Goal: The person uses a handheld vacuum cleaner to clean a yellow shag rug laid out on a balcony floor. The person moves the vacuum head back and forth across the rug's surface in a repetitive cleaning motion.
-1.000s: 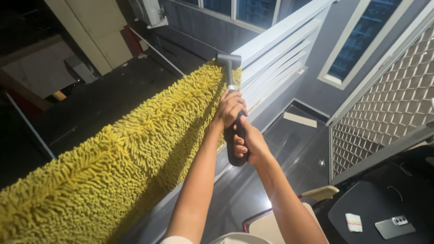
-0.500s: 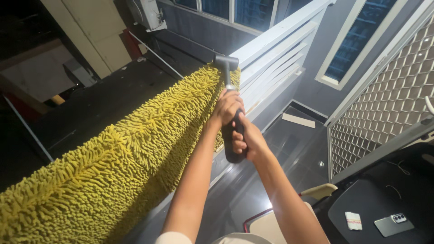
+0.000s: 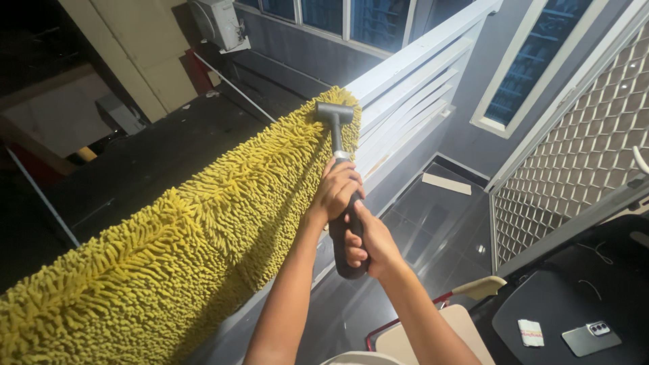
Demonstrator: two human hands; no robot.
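A shaggy yellow rug [image 3: 203, 223] hangs draped over a white railing [image 3: 412, 64]. Both hands grip the dark handle of a hammer-shaped tool [image 3: 336, 135] whose grey head rests against the rug's far upper end. My left hand [image 3: 338, 189] is wrapped around the handle higher up, just below the metal collar. My right hand [image 3: 368, 243] clasps the lower, thicker end of the grip. Both forearms reach up from the bottom of the view.
A dark glossy floor lies below the railing. A white lattice gate [image 3: 574, 162] stands at right. A black seat [image 3: 568, 318] carries a phone [image 3: 591, 338] and a small white cloth [image 3: 531, 332]. An air-conditioner unit [image 3: 216, 20] is mounted beyond the rug.
The tool and both hands have dropped slightly lower in view, and the tool's head now sits lower against the rug's end. The grip is unchanged.
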